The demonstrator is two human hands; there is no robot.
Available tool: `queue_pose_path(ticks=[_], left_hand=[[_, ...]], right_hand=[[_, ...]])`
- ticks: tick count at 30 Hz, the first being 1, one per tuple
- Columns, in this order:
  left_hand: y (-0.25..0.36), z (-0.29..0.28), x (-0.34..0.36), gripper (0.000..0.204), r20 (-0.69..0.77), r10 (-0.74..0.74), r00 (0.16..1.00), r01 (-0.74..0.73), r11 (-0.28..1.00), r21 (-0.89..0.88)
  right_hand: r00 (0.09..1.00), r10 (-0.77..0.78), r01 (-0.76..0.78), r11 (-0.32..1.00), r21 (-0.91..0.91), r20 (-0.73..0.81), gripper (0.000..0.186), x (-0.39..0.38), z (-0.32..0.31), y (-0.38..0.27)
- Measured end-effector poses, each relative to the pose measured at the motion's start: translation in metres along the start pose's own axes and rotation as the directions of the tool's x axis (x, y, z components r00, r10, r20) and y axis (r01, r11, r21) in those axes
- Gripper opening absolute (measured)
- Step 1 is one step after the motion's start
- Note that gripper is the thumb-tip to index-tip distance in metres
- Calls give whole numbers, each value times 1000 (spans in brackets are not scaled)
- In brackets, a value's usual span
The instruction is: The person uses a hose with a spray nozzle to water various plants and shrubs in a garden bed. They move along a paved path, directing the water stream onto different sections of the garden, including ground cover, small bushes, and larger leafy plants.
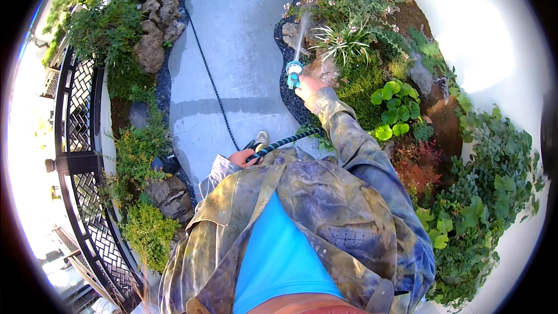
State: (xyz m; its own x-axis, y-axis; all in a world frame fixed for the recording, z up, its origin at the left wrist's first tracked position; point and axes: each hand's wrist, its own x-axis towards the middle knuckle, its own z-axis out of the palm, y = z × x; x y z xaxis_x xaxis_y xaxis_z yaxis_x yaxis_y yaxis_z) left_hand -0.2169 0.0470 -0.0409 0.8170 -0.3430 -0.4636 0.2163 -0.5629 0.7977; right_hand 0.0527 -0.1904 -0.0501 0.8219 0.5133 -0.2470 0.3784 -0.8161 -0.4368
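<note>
My right hand (pixel 310 86) is stretched out ahead, closed around a blue and white hose spray nozzle (pixel 294 73). A jet of water (pixel 301 34) leaves the nozzle and runs away toward pink-flowered plants (pixel 337 0) and rocks. At my waist my left hand (pixel 243 158) grips a dark braided garden hose (pixel 285 142). From there one stretch of hose passes right, until my right sleeve hides it. Another stretch trails away over the pavement to the far left. Part of my left hand's fingers is hidden by the hose and jacket.
A pale concrete path (pixel 232 52) with a damp band runs between two planting beds edged in dark gravel. Rocks (pixel 150 46) and shrubs fill the left bed, beside a black lattice railing (pixel 81 116). Broad-leaved plants (pixel 397 107) and vines (pixel 494 163) grow on the right.
</note>
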Motion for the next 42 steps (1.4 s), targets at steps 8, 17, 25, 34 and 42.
queue_pose_path(ticks=[8, 17, 25, 34, 42], left_hand=[[0, -10, -3, 17, -39, 0, 999, 0, 1000, -9], [-2, -52, 18, 20, -8, -1, 1000, 1, 999, 44], [-34, -114, 38, 19, 29, 23, 999, -25, 996, 82], [-109, -172, 58, 20, 36, 117, 992, -115, 992, -50], [-112, -217, 73, 23, 68, 119, 991, -114, 991, -72]], right_hand=[[996, 83, -82, 996, 38, -44, 37, 18, -2, 0], [995, 29, -29, 1000, -3, -96, 34, 21, -20, -9], [973, 180, -167, 981, 93, -143, 33, 51, -4, -13], [959, 214, -188, 971, 147, -187, 34, 74, 38, -34], [888, 319, -258, 942, 216, -330, 38, 90, 12, -80]])
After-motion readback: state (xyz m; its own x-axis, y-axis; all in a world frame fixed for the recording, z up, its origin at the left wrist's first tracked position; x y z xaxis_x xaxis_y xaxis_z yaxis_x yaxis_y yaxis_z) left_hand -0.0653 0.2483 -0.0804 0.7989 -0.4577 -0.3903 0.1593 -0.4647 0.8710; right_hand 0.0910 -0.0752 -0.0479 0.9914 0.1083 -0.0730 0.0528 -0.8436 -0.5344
